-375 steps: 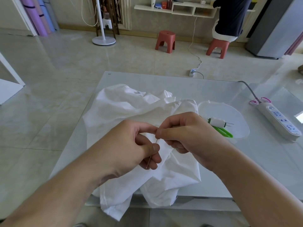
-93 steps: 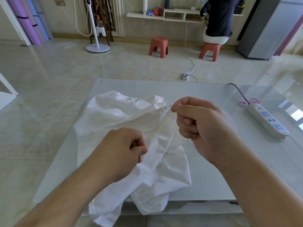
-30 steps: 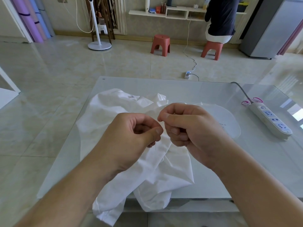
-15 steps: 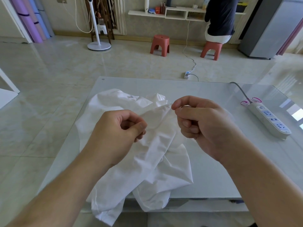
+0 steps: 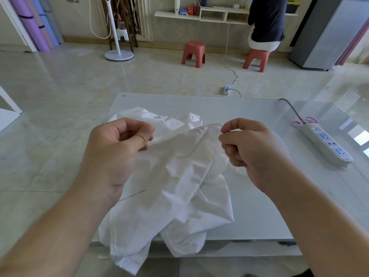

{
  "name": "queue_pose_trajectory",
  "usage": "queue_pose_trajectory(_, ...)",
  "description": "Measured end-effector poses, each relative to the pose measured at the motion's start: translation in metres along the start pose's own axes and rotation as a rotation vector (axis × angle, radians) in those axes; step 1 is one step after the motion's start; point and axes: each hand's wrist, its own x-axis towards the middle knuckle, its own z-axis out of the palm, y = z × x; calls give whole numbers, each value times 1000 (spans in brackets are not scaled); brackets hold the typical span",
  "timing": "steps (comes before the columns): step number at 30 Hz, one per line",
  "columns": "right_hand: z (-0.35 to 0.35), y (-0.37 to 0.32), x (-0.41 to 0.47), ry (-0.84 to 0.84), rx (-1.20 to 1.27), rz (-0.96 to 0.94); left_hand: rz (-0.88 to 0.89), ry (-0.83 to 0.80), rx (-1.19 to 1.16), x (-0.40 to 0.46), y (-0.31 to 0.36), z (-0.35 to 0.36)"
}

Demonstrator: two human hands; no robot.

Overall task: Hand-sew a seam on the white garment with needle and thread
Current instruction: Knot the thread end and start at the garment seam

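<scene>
The glass bench (image 5: 249, 116) carries the crumpled white garment (image 5: 179, 176), its near folds hanging over the front edge, so a hard pull could drag it off. The left hand (image 5: 117, 148) pinches a fold at thumb and forefinger, while the right hand (image 5: 251, 148) is curled with fingertips pinched at the gathered edge. What it pinches cannot be told, and a thin dark line (image 5: 131, 195), perhaps the needle, lies loose by the left wrist, where it could slip away or prick.
</scene>
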Motion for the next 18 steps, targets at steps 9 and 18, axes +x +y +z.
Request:
queue_pose_trajectory(9, 4, -2, -9, -207, 52, -42, 78, -376, 26, -16, 9, 13)
queue_pose_trajectory(18, 12, 0, -15, -406, -53, -76, 103, -469, 247, -28, -3, 31)
